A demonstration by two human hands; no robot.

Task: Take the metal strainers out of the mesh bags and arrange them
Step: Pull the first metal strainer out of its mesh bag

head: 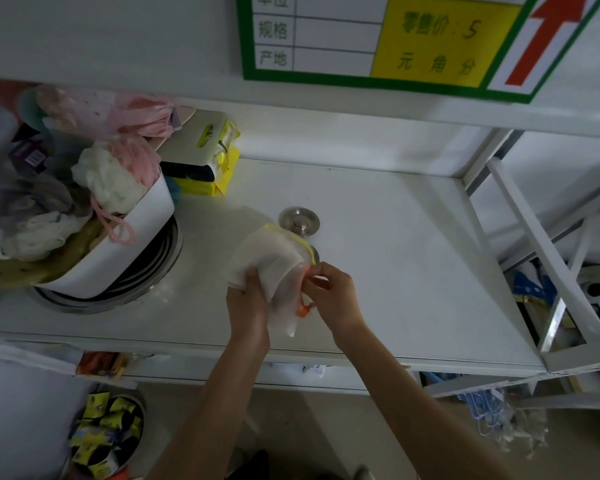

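White shop shelf (378, 237) under a price sign (378, 39), dim light, clutter at the left end. Left hand (248, 299) is clenched on the bottom of a white mesh bag (274, 261), holding it up just above the shelf near the front edge, about mid-length. Right hand (333, 292) pinches at the bag's mouth by the orange drawstring (303, 308), fingertips closed on cord or hem; can't tell which exactly. Bag has a yellow-trimmed opening facing right and back. Something round bulges inside, likely a strainer, outline blurred through the mesh. One metal strainer (299, 221) already sits bare on the shelf just behind the bag, flat, knob up; a second metal edge peeks out under the bag's yellow rim, mostly hidden. Step in hand, by my read: loosening the drawstring to open this bag; extraction not yet done. Next move calls for widening the mouth with the right hand while the left keeps the bottom bunched, then sliding the strainer out and setting it beside the bare one. Farther out: white bin (118, 244) of bath poufs on stacked steel trays at the shelf's left end, yellow packs (215, 168) at the back-left, well apart from the hands.
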